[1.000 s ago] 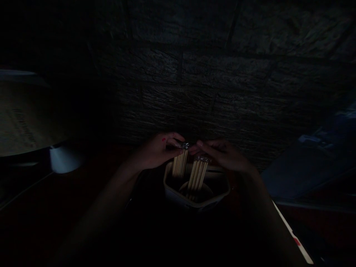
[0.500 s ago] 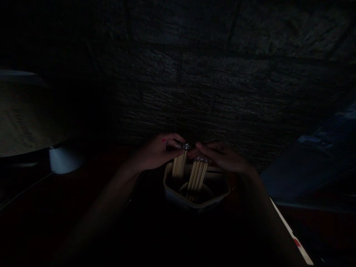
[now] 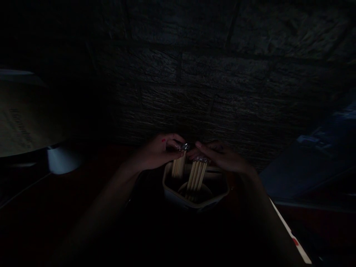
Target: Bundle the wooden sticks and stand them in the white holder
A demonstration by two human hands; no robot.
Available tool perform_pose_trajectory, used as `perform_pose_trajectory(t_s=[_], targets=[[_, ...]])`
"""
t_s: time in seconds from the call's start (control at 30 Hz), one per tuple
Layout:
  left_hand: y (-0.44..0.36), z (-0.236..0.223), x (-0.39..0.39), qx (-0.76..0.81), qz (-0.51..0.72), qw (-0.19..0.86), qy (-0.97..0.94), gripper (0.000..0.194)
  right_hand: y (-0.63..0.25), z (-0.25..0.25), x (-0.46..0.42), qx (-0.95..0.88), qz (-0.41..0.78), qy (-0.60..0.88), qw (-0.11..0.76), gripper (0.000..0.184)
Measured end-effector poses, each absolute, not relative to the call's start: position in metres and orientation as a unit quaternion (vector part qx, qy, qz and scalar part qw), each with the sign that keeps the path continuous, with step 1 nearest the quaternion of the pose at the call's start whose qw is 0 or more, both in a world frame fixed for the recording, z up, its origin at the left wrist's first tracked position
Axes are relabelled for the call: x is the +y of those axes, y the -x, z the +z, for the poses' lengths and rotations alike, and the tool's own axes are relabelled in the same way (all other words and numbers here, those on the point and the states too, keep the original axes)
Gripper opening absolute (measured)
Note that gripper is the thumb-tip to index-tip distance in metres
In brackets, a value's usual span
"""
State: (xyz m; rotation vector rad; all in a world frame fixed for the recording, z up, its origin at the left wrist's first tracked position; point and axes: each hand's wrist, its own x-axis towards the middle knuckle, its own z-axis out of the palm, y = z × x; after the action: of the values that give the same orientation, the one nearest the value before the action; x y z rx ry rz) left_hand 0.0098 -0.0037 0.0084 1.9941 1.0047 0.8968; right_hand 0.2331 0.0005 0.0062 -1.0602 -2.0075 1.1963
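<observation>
The scene is very dark. My left hand [image 3: 158,152] is closed on the silvery top of a bundle of pale sticks [image 3: 178,165]. My right hand [image 3: 219,157] is closed on the top of a second bundle of pale sticks [image 3: 197,176]. Both bundles hang upright with their lower ends inside a light-rimmed container [image 3: 169,193] just below my hands. The two hands nearly touch above the container. A red mark shows on my left hand.
A rough dark stone-patterned wall [image 3: 222,74] fills the background. A pale object [image 3: 22,115] and a small white cup-like item [image 3: 62,159] sit at the left. A bluish surface [image 3: 306,167] lies at the right, and a light strip [image 3: 292,237] runs along the lower right.
Nothing has visibly changed apart from a very slight shift of the view; both hands keep their hold on the bundles.
</observation>
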Motion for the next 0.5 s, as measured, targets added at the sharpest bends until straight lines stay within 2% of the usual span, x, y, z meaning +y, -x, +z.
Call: perform_pose_trajectory(t_s=[0.5], targets=[[-0.0138, 0.0033, 0.0008, 0.382, 0.363, 0.351, -0.774, 0.026, -0.2371, 0.0032, 0.0028, -0.751, 0.437, 0.413, 0.272, 0.044]])
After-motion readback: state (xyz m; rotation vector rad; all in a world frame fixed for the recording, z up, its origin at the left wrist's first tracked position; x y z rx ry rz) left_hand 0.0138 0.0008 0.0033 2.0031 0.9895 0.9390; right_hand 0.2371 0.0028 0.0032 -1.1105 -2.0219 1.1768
